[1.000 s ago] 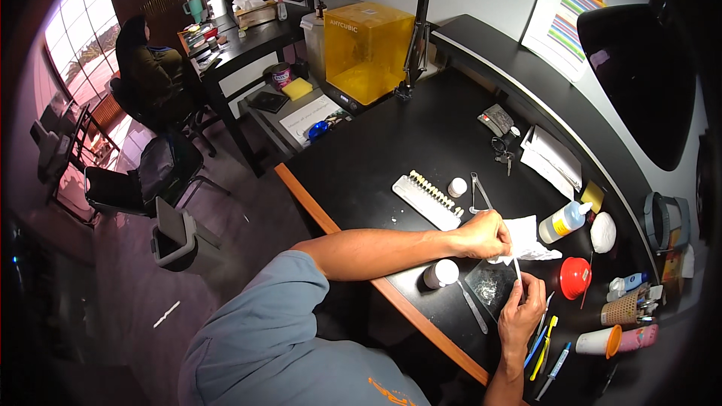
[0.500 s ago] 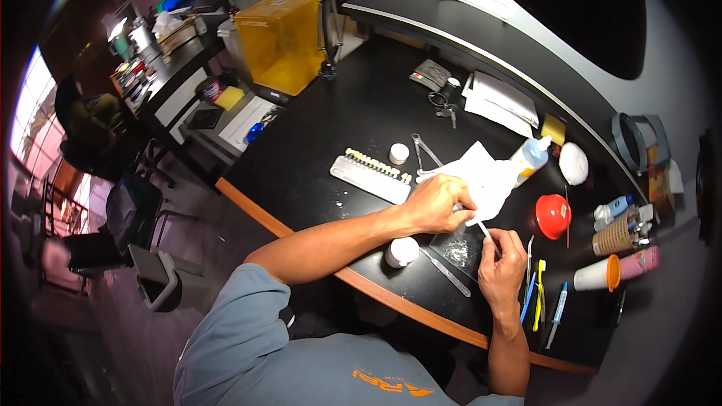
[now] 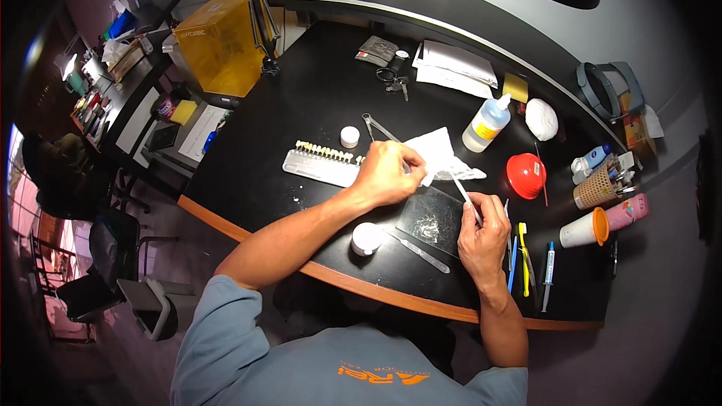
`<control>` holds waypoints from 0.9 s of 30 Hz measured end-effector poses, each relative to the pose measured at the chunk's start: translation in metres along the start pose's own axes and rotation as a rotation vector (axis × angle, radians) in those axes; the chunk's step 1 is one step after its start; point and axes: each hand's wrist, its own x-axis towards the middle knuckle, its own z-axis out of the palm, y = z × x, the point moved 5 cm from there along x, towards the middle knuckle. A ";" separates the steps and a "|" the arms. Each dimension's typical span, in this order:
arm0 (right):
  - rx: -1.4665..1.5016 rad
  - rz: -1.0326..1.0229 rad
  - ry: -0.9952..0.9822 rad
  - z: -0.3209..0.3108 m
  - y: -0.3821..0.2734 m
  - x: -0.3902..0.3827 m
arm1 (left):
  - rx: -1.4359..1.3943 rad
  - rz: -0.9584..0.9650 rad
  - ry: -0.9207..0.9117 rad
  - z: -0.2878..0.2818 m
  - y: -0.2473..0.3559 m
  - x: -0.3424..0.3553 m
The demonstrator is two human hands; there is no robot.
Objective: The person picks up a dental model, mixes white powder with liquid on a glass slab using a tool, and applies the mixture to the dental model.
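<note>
My right hand (image 3: 483, 233) is closed on a thin white stick-like tool (image 3: 462, 192), its far end slanting up beside a crumpled white tissue (image 3: 436, 152). My left hand (image 3: 388, 173) has thumb and fingertips pinched at the tissue's near-left edge. Below them lies a dark glass slab (image 3: 430, 218) with white smears. A metal spatula (image 3: 423, 255) rests by the slab, next to a white lidded jar (image 3: 366, 239). Left of the hand is a tooth shade guide (image 3: 322, 168), partly hidden. A smaller jar (image 3: 350, 136) and metal calipers (image 3: 381, 127) stand beyond it.
Rightward sit a squeeze bottle (image 3: 485, 126), a red bowl (image 3: 526, 176), a yellow toothbrush (image 3: 524, 259), a syringe (image 3: 549, 274), a white cup with orange rim (image 3: 583, 228) and a tool holder (image 3: 594, 192). Papers (image 3: 456, 68) and keys (image 3: 398, 88) lie far back; a yellow box (image 3: 218, 45) stands left.
My hands have drawn apart, and the stick's end has come clear of my left fingers. More of the slab shows. The whole view has shifted and turned slightly.
</note>
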 end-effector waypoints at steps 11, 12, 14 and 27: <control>0.026 0.033 -0.014 -0.002 -0.002 -0.001 | -0.094 -0.019 -0.028 -0.002 0.011 0.000; 0.029 0.033 -0.006 -0.003 0.000 -0.001 | -0.095 -0.014 -0.037 0.000 0.011 0.000; 0.045 0.060 -0.039 -0.001 -0.002 0.000 | -0.106 0.146 -0.030 0.001 0.013 -0.001; 0.099 0.005 -0.108 0.008 0.003 -0.005 | 0.056 0.278 -0.071 0.008 0.017 -0.007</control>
